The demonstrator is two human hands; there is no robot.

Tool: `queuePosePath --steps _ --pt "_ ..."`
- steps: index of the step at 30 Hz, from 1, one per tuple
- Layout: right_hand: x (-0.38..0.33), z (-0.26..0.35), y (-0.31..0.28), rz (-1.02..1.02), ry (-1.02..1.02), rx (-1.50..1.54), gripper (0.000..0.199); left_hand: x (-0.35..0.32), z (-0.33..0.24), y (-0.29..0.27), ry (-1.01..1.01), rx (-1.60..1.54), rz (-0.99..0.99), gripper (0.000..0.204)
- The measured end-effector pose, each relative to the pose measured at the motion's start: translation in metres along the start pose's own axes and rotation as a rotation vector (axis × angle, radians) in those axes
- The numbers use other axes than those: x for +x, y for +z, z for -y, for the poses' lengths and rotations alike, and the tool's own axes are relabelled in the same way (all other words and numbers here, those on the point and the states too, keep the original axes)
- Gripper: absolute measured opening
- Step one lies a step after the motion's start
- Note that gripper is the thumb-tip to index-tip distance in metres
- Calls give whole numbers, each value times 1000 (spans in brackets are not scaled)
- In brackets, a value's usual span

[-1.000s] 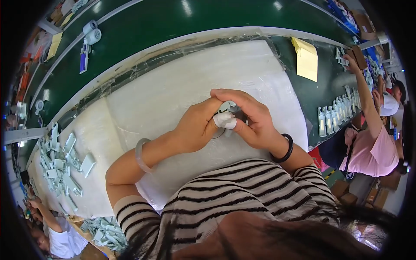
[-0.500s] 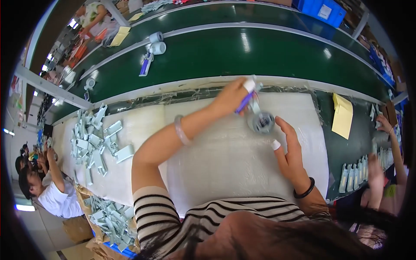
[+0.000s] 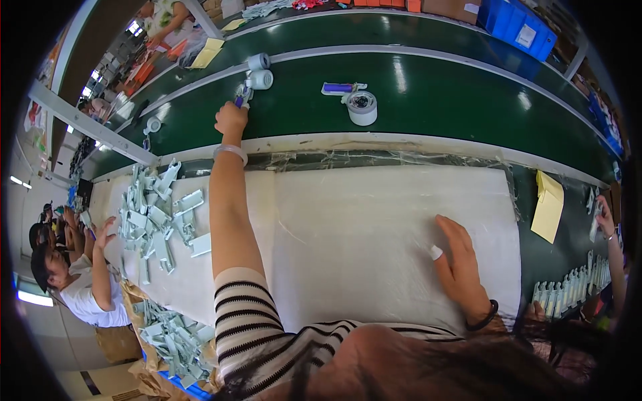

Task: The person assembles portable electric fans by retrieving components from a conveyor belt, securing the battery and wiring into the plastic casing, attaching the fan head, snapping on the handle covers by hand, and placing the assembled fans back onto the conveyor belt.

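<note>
My left hand [image 3: 231, 121] reaches out over the green belt. Its fingers are closed on the handle end of a pale unit with a purple cylinder [image 3: 239, 101]; two round white heads [image 3: 261, 80] lie beside it, one behind the other. Another such unit rests alone further right on the belt, with a purple cylinder [image 3: 338, 88] in its pale handle and a round white head [image 3: 362, 109] showing a dark inside. Above the white mat [image 3: 361, 234], my right hand [image 3: 461, 271] is open and holds nothing, its thumb tip wrapped in white.
Pale plastic housing pieces [image 3: 150, 217] are heaped on the mat's left; more fill a box [image 3: 177, 341] below. A yellow paper [image 3: 548, 207] lies right of the mat, near a row of upright handle pieces [image 3: 568, 287]. Co-workers sit at both sides. A metal frame bar [image 3: 90, 123] crosses the left.
The unit my left hand held over the mat now lies on the belt, released. That hand has moved left and far to another unit. My right hand stays open over the mat.
</note>
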State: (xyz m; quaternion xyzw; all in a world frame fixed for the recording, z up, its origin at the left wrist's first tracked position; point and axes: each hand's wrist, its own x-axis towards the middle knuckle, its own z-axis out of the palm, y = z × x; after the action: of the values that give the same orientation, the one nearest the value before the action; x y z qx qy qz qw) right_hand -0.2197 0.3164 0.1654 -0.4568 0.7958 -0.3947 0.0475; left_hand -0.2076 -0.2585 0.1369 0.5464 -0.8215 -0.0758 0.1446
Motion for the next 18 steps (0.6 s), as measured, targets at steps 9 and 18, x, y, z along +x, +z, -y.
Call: queuePosePath --steps 9,18 --pt "0 0 5 35 -1 -59 51 -4 -3 3 458 -252 -105 38" --pt "4 2 10 30 -64 -112 48 30 9 15 233 221 -117 34"
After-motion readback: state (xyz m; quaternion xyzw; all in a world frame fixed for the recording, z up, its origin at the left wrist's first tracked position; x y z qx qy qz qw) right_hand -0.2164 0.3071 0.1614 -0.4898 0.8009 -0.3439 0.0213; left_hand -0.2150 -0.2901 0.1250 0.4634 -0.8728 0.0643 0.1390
